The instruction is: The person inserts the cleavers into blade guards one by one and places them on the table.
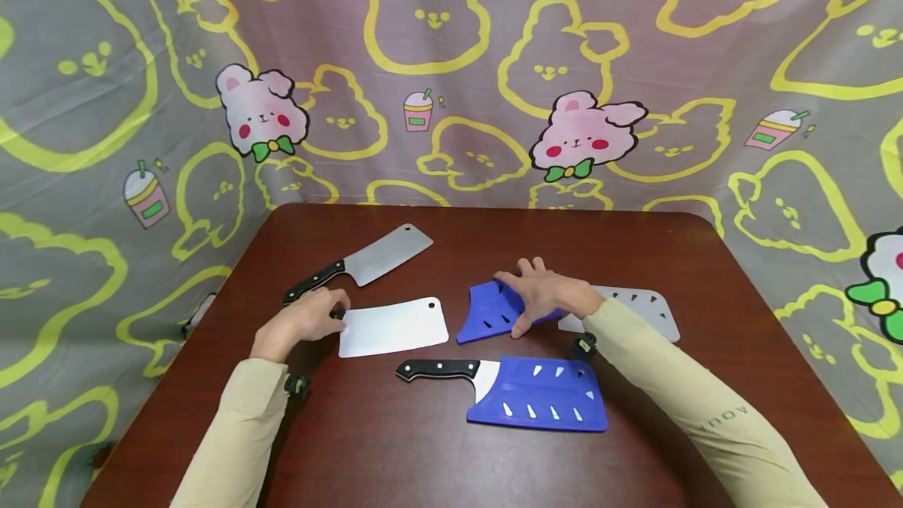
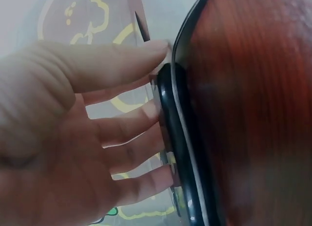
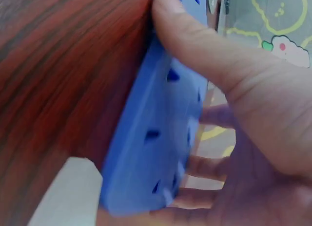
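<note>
My left hand (image 1: pixel 302 320) grips a cleaver (image 1: pixel 395 328) where its black handle meets the bright blade, which points right across the table. Close up in the left wrist view, thumb and fingers lie at the dark handle (image 2: pixel 168 99). With my right hand (image 1: pixel 542 294) I hold a blue slotted blade cover (image 1: pixel 485 306) across its width, thumb on the near edge and fingers over the far one. The same cover (image 3: pixel 146 133) fills the middle of the right wrist view. Its wide end is partly hidden by the hand in the head view.
Nearer the front lies another cleaver in a blue cover (image 1: pixel 539 394), handle leftward. A bare cleaver (image 1: pixel 388 255) rests behind my left hand. A grey slotted cover (image 1: pixel 640 312) lies right of the held one, partly behind my forearm. Patterned curtain (image 1: pixel 451 85) surrounds the brown table (image 1: pixel 395 461).
</note>
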Available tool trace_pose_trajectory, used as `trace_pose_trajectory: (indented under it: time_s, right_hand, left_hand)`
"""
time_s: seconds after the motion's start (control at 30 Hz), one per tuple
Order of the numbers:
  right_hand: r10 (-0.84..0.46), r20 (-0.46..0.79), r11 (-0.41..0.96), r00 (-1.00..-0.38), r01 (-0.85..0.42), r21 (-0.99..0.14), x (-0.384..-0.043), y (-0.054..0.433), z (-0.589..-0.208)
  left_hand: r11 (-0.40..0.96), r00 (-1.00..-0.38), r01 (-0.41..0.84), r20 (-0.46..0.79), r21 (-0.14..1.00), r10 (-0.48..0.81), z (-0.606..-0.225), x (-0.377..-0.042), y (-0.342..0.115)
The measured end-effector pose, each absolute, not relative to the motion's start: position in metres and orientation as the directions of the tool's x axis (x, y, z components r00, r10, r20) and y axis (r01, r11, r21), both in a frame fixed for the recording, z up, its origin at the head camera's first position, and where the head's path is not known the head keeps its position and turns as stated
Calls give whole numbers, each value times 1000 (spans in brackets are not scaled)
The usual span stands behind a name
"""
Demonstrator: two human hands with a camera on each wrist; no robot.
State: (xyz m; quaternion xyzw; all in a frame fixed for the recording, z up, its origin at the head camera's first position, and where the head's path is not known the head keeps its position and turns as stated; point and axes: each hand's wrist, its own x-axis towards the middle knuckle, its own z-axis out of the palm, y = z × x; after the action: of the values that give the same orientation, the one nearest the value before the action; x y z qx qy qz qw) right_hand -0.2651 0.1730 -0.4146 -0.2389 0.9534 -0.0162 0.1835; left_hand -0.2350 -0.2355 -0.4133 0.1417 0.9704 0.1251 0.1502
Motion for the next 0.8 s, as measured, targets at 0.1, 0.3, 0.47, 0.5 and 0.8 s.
trace_pose_trajectory:
  time_s: [0.1, 0.3, 0.47, 0.5, 0.8]
  right_hand:
    - [-457, -274, 889, -846, -446, -105, -265, 177, -413]
    - [-450, -175, 890, -876, -425, -164, -265, 185, -411]
    - [-475, -171, 874, -863, -440, -207, -264, 191, -412]
    - [-479, -172, 871, -861, -442, -215, -264, 192, -412]
    - [-480, -178, 866, -859, -432, -251, -261, 199, -414]
  left_hand:
    - [931, -907, 241, -279, 273, 317, -412, -234, -237]
    - [946, -898, 230, -324, 229, 297, -412, -232, -240]
    - [955, -894, 216, -353, 203, 277, -409, -230, -237]
    - [956, -892, 215, -357, 200, 276, -408, -230, -237]
    - [952, -870, 212, -401, 222, 287, -407, -229, -236]
